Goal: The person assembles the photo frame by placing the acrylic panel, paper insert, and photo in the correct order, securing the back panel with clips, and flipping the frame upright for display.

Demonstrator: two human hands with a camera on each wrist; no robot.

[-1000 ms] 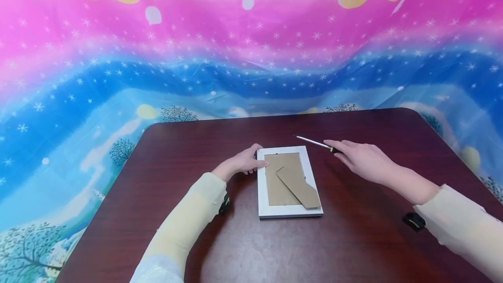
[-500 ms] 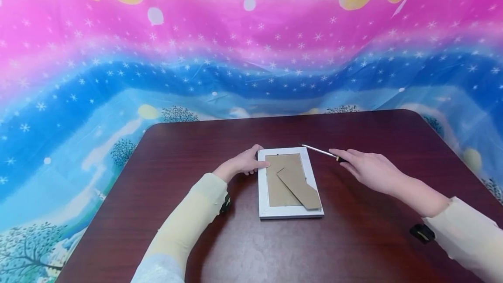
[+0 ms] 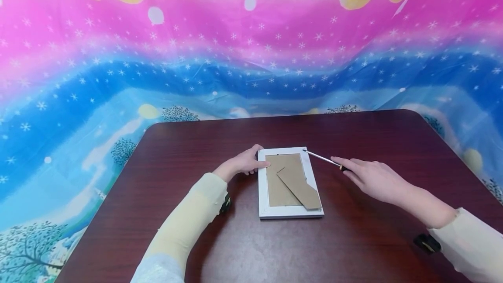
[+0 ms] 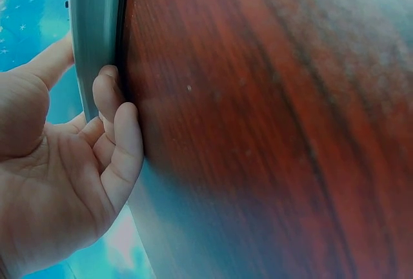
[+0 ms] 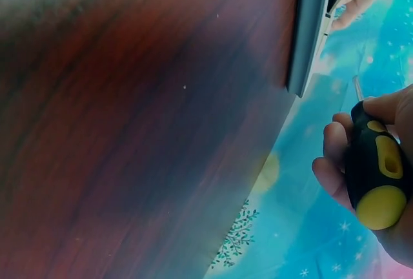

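Observation:
A white picture frame [image 3: 263, 189] lies face down on the table, its brown backing board [image 3: 283, 165] up. The cardboard stand leg [image 3: 300, 191] slants across the board's lower right. My left hand [image 3: 244, 160] grips the frame's upper left edge, thumb on top; the left wrist view shows curled fingers [image 4: 127, 137] against the frame's side [image 4: 97, 33]. My right hand [image 3: 377, 180] holds a screwdriver [image 3: 324, 158], whose shaft points left to the frame's upper right corner. Whether the tip touches cannot be told. Its black and yellow handle [image 5: 377, 169] sits in the palm in the right wrist view.
The dark red wooden table [image 3: 220, 248] has rounded far corners. Behind it hangs a pink and blue patterned cloth [image 3: 251, 56]. A black device [image 3: 427, 243] is under the right wrist, and another [image 3: 225, 203] is at the left cuff.
My right hand has moved right and towards me, lowering the screwdriver tip from beyond the frame to its upper right corner. The left hand and frame have stayed in place.

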